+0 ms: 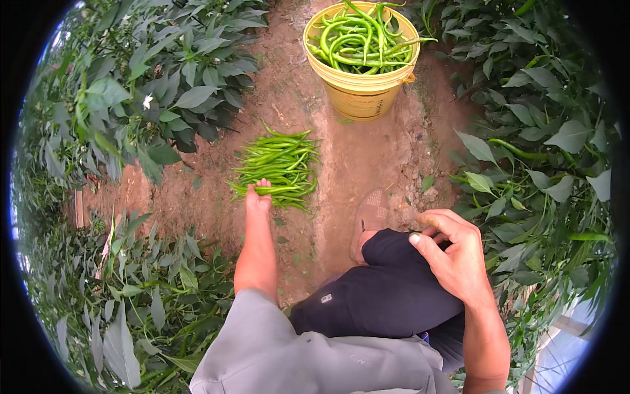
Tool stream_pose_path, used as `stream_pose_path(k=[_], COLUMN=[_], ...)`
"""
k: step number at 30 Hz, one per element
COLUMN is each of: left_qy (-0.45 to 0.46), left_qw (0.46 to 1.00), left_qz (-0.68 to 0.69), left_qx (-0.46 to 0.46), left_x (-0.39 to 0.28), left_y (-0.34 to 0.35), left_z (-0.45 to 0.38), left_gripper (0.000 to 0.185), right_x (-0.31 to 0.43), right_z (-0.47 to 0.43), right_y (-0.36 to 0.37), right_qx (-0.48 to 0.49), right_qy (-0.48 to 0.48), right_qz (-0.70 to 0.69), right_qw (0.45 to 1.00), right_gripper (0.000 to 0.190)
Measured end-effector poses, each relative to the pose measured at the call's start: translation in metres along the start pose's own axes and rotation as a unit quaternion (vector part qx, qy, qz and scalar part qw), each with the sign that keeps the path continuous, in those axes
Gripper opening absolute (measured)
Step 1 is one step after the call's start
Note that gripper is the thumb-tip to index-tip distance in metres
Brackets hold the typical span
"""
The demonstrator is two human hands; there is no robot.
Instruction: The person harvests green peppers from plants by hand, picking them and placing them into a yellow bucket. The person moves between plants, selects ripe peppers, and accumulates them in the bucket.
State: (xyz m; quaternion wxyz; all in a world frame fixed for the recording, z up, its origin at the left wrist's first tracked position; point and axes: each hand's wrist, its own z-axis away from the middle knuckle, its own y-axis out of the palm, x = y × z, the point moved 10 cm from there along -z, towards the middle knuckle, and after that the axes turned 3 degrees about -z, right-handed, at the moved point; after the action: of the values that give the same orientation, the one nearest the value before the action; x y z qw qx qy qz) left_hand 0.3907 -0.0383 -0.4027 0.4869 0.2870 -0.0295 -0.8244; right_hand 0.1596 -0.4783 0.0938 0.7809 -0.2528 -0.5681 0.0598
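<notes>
A neat pile of long green chili peppers [280, 160] lies on the bare soil, most of them side by side. At its near edge my left hand [259, 194] is closed around a few peppers, whose ends stick out on both sides of the fist. My right hand [453, 251] hangs over my bent knee, thumb and fingers apart, with nothing in it. Beyond the pile, to the right, stands a yellow plastic bucket [362, 93], heaped with more green chili peppers [364, 39]; some poke over its rim.
Leafy pepper plants [192, 74] line the soil path [339, 207] on the left, one bearing a white flower [147, 102]. More plants [536, 197] crowd the right side, with peppers [519, 150] hanging among the leaves. My brown shoe [370, 216] rests on the path.
</notes>
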Motion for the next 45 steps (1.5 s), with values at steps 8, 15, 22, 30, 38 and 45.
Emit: stream_pose_path(k=[8,15,22,30,38,45], left_qy=[-0.049,0.051,0.176,0.365,0.378,0.406], left_qw=[0.971,0.834,0.679,0.438,0.001,-0.182], left_qz=[-0.235,-0.539,-0.600,-0.525,-0.433,-0.344], left_qx=[-0.025,0.105,0.386,0.632,0.818,0.827], left_x=[0.028,0.023,0.065,0.119,0.252,0.459], left_y=[0.003,0.042,0.174,0.224,0.105,0.063], left_z=[-0.059,-0.023,0.273,0.654,0.929,1.010], left_gripper=[0.057,0.063,0.053,0.032,0.024,0.029], right_x=[0.002,0.012,-0.018,-0.228,-0.279,-0.250], right_z=[-0.004,0.058,0.254,0.402,0.277,0.206], right_y=[-0.014,-0.066,-0.179,-0.269,-0.310,-0.296], right_qx=[-0.064,-0.227,-0.536,-0.770,-0.594,-0.488], right_qy=[0.018,-0.138,-0.184,-0.097,-0.006,-0.205], right_qz=[-0.020,0.009,0.024,-0.393,-0.330,-0.277], right_qw=[0.998,0.964,0.824,0.493,0.734,0.802], right_gripper=[0.033,0.031,0.016,0.025,0.072,0.060])
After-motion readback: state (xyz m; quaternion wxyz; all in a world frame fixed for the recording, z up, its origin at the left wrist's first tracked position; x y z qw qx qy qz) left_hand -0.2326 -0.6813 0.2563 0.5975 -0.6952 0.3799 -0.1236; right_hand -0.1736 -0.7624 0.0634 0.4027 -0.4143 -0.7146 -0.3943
